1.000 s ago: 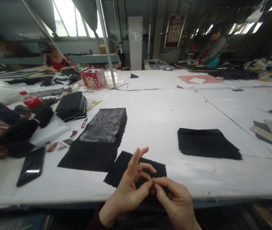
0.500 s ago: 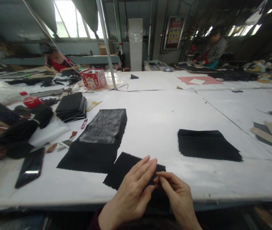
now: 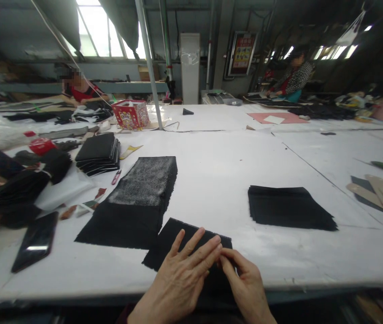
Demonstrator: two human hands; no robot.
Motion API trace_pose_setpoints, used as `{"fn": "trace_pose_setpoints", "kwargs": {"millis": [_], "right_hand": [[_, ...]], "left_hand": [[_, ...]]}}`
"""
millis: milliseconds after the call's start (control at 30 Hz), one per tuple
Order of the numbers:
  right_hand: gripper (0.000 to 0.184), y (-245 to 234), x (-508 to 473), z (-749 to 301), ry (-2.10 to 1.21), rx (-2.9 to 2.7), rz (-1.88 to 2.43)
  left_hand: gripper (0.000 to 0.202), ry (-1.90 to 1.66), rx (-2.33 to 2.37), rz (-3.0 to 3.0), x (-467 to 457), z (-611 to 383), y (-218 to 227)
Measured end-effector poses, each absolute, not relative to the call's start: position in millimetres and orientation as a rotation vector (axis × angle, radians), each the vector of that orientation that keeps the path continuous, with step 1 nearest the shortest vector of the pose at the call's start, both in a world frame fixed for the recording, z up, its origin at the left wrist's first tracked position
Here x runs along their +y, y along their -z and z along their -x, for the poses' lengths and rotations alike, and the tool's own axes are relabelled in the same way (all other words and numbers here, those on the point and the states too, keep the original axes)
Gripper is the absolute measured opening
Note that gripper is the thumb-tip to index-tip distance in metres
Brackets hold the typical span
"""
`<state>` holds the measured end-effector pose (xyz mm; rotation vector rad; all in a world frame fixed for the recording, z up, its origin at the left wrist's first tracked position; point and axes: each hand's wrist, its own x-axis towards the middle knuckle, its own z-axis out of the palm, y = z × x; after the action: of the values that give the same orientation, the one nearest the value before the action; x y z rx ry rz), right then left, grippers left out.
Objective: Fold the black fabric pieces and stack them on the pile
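My left hand (image 3: 177, 281) lies flat, fingers spread, on a black fabric piece (image 3: 169, 238) at the near edge of the white table (image 3: 218, 166). My right hand (image 3: 245, 288) is beside it, its thumb and forefinger pinched at the piece's right edge; what they pinch is too small to make out. A tall stack of black fabric pieces (image 3: 137, 202) stands just left of the piece. Another, flatter stack of black pieces (image 3: 287, 207) lies to the right.
A phone (image 3: 34, 240) lies at the near left, with black folded items (image 3: 98, 153), a red snipper (image 3: 115, 177) and a red printed box (image 3: 130, 114) further back. Tan strips (image 3: 380, 191) lie at the right. Two other people work at the far side.
My left hand, raised with fingers curled a second ago, has come down flat onto the black piece. The right hand has stayed pinched beside it. The view has tilted slightly down.
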<state>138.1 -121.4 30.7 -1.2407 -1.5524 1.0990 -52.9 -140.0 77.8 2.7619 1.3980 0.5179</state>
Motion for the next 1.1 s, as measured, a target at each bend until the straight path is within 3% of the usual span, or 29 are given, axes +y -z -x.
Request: {"fn": "trace_pose_setpoints", "kwargs": {"millis": [133, 333, 500, 767, 1100], "right_hand": [[0.027, -27, -122, -140, -0.983, -1.641, 1.177], [0.058, -27, -119, -149, -0.244, -2.061, 0.983], [0.065, -30, -117, -152, 0.121, -2.269, 1.047], [0.064, -33, -118, -150, 0.246, -2.33, 1.105], [0.047, -37, -119, -145, 0.258, -2.256, 1.069]], "left_hand": [[0.08, -0.492, 1.43, -2.791, -140, 52, -76], [0.08, -0.493, 1.497, -2.778, -140, 55, -74], [0.078, -0.513, 1.528, -2.722, -140, 61, -74], [0.078, -0.47, 1.518, -2.708, -141, 62, -75], [0.07, -0.378, 1.578, -2.831, -143, 64, -75]]}}
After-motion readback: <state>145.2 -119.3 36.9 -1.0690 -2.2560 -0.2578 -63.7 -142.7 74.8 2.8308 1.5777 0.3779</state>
